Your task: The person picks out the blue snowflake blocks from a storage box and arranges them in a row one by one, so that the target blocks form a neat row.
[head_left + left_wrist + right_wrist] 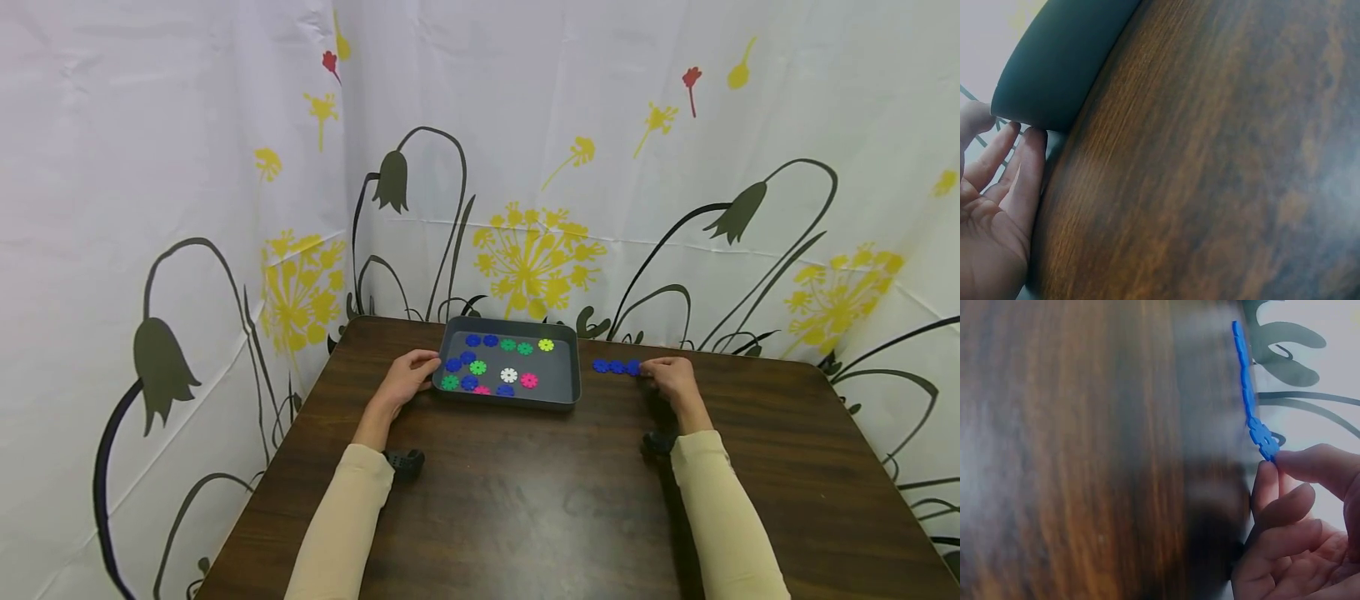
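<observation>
In the head view my left hand [405, 382] is at the left side of a dark grey tray [517, 402]. It holds the tray's corner, thumb at the rim and fingers against the outer wall in the left wrist view. Right of the tray my right hand [673, 382] pinches the edge of a blue flower-shaped disc [1264, 439] between thumb and finger. This disc is tilted in the right wrist view. It is the nearest of a row with two more blue discs [608, 367] on the table; whether they are joined I cannot tell.
Inside the tray lie several notched discs: blue ones [473, 340], green ones [507, 344], pink ones [529, 381], a white disc [509, 376] and a yellow disc [546, 344]. A brown wooden table [525, 500] bears everything. Behind its far edge hangs a flower-print curtain [517, 108].
</observation>
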`<state>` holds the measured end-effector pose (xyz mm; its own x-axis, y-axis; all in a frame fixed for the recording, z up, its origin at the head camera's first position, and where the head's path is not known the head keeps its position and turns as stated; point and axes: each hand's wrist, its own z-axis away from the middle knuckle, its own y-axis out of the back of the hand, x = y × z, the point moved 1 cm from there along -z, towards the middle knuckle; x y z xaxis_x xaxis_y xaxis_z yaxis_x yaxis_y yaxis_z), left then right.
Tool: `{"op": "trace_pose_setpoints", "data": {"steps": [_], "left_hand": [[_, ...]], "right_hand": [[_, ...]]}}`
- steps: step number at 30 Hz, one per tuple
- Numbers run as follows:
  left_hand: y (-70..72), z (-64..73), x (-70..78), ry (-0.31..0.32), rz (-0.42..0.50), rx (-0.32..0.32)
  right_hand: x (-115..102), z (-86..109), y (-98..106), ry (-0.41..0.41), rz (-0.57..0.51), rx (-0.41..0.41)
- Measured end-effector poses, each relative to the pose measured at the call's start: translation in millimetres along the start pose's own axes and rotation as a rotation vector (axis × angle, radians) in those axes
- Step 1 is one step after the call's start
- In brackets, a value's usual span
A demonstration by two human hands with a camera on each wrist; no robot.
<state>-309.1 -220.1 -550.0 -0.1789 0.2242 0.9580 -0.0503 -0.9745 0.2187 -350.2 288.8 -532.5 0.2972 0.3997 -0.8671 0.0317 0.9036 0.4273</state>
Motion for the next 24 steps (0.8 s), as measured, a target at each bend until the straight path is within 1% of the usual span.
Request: {"op": "trace_pose_setpoints", "data": {"steps": [5,7,16,24], "left_hand": [[0.9,0.1,0.8,-0.004,-0.005,0.004],[1.1,0.8,1.1,-0.006,-0.007,0.004],[-1.3,-0.3,0.0,-0.009,-0.014,0.009],[-0.9,1.0,-0.9,-0.014,-0.026,0.016]], "right_hand": [[0.5,-5.2,-2.1,-0.011,-0.003,0.014],[-0.1,-6.3,-2.8,-0.016,0.010,0.007],[0.3,-6.3,-2.3,-0.010,-0.002,0.002],[0.9,-5.4,-5.1,0.003,0.040,0.022]]}}
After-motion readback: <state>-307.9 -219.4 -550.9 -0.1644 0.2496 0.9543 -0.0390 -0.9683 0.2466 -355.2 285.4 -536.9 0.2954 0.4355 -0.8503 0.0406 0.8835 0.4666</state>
